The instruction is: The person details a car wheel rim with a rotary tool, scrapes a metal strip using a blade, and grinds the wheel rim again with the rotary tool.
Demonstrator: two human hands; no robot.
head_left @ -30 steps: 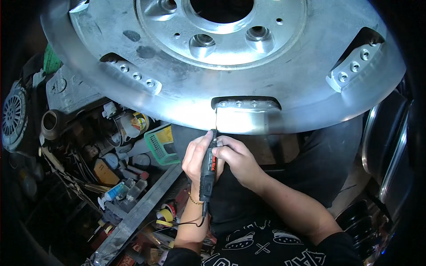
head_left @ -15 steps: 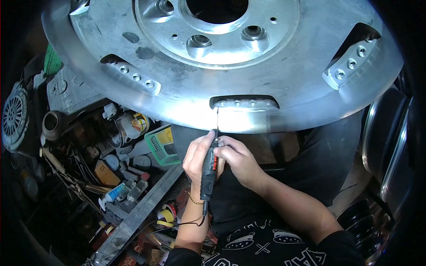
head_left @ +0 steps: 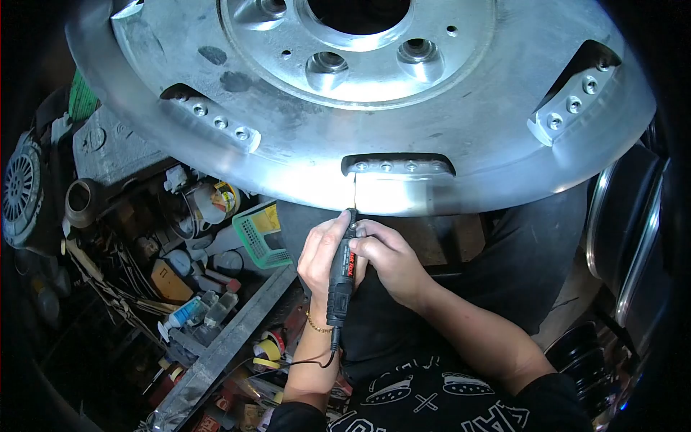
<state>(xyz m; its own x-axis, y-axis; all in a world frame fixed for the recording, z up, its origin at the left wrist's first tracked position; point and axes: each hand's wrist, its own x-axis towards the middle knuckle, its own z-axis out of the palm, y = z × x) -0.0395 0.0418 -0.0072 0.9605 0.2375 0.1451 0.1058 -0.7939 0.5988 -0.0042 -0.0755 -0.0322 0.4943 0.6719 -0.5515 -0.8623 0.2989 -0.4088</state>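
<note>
A large silver metal wheel (head_left: 302, 133) fills the upper part of the view, with dark slots that hold rows of round studs. Both of my hands grip a black corded rotary tool (head_left: 341, 281) below the wheel's near rim. My left hand (head_left: 320, 252) wraps round the tool from the left, and my right hand (head_left: 389, 259) closes on it from the right. The thin bit (head_left: 354, 191) points up to the left end of the near slot (head_left: 397, 165). Whether its tip touches the metal cannot be made out.
At the left lie a green basket (head_left: 248, 241), a wheel cover (head_left: 25, 191), a round metal pot (head_left: 83, 201) and a blue-labelled bottle (head_left: 183, 313). A metal beam (head_left: 223, 345) runs diagonally beside my left arm. Shiny rims (head_left: 601, 216) stand at the right.
The tool and both hands have shifted very slightly right in the view. The wheel's hub and right slot also appear slightly farther right. The grip on the tool is the same.
</note>
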